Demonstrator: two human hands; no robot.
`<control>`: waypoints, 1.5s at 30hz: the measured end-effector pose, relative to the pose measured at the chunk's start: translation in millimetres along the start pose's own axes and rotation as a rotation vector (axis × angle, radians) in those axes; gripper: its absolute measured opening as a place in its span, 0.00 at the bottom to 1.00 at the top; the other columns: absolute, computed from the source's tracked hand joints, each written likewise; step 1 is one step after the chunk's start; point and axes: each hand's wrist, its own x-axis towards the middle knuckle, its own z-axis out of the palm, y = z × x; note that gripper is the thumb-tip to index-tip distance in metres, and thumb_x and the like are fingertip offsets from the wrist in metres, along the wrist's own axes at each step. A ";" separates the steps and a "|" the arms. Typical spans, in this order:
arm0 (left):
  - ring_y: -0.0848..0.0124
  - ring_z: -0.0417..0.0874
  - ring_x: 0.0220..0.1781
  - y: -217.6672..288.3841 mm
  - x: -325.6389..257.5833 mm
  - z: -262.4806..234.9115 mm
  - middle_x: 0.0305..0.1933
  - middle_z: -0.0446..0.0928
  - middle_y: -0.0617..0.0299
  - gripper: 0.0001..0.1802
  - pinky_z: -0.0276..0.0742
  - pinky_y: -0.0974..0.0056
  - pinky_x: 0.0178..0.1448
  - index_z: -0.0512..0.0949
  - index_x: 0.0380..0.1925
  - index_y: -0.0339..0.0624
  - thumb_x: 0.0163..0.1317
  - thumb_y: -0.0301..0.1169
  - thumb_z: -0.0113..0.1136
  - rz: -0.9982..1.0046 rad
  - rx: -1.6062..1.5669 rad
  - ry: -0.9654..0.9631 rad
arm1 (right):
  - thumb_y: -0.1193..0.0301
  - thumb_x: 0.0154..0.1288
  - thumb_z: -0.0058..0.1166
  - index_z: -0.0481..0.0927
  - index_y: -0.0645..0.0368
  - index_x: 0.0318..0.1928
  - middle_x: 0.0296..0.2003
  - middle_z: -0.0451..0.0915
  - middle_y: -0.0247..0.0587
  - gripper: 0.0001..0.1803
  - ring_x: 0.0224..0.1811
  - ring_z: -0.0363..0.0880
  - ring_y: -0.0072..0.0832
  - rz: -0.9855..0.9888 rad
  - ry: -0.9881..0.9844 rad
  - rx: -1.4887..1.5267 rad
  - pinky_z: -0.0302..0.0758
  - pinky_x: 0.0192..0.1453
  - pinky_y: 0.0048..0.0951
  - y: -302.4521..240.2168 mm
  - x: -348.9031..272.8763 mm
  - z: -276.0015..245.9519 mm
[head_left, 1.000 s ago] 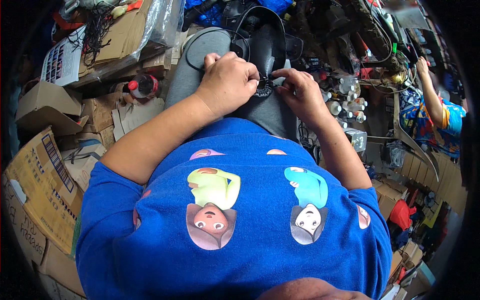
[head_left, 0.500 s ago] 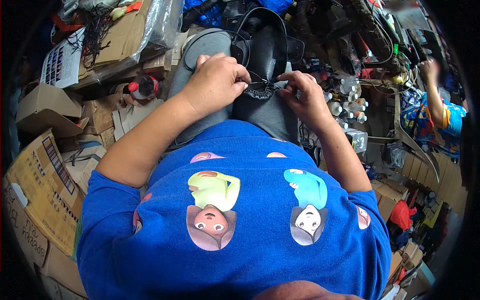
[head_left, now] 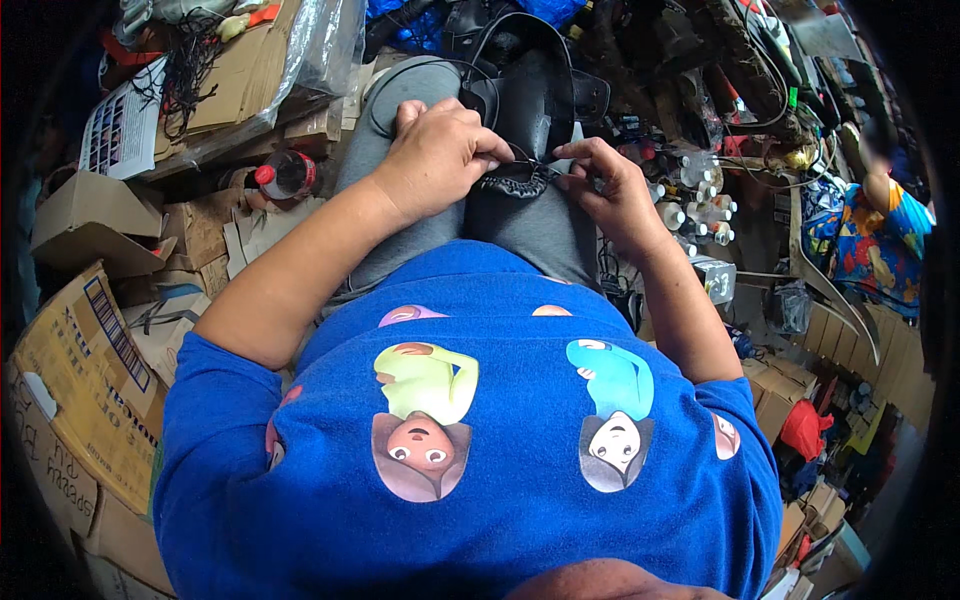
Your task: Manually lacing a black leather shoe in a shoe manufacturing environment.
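Observation:
Across my lap lies a black leather piece [head_left: 524,100] with wide straps; its near end is a gathered, ridged edge [head_left: 515,182]. A thin black cord [head_left: 425,62] loops over my left knee and back to that edge. My left hand [head_left: 440,155] is at the left of the edge, thumb and forefinger pinched on the cord. At the right of the edge, my right hand [head_left: 605,180] has its thumb and forefinger close together beside a pale, flat, pointed thing [head_left: 563,166]. What lies between those fingertips is too small to make out.
Cardboard boxes [head_left: 95,225] and a red-capped bottle [head_left: 288,174] stand at the left. On the right are several small clear bottles [head_left: 708,215] and a curved strip [head_left: 835,300]. Another person in a colourful top [head_left: 870,240] is at the far right.
My left hand has moved slightly right, its fingertips now close to the ridged edge. My right hand has barely shifted. The other person's raised arm at the far right has lowered.

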 end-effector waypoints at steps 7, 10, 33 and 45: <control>0.70 0.73 0.42 -2.6 -3.6 2.1 0.27 0.74 0.71 0.10 0.54 0.60 0.51 0.85 0.34 0.60 0.52 0.30 0.64 0.051 0.039 0.026 | 0.82 0.52 0.62 0.79 0.53 0.47 0.27 0.71 0.31 0.20 0.30 0.70 0.21 0.002 0.065 0.140 0.72 0.41 0.23 3.9 -4.3 2.7; 0.70 0.73 0.42 -3.3 -3.8 2.3 0.27 0.74 0.71 0.10 0.54 0.60 0.51 0.85 0.35 0.60 0.52 0.30 0.64 0.062 0.031 0.037 | 0.83 0.52 0.60 0.81 0.52 0.47 0.29 0.72 0.31 0.21 0.32 0.72 0.21 -0.091 0.062 0.030 0.72 0.41 0.23 16.0 -3.5 3.3; 0.69 0.74 0.44 19.8 -11.7 1.6 0.31 0.78 0.68 0.07 0.55 0.58 0.53 0.84 0.32 0.53 0.53 0.31 0.61 -0.123 -0.071 -0.016 | 0.73 0.53 0.62 0.86 0.45 0.44 0.26 0.76 0.37 0.16 0.35 0.76 0.34 -0.199 0.001 -0.303 0.68 0.50 0.33 -2.6 -4.5 1.1; 0.67 0.75 0.46 4.3 -3.0 1.6 0.32 0.79 0.70 0.06 0.56 0.54 0.52 0.85 0.31 0.57 0.54 0.34 0.61 -0.063 -0.034 -0.012 | 0.75 0.54 0.63 0.85 0.47 0.46 0.26 0.76 0.37 0.17 0.30 0.75 0.25 -0.126 -0.045 -0.094 0.73 0.37 0.26 5.2 -0.4 -3.2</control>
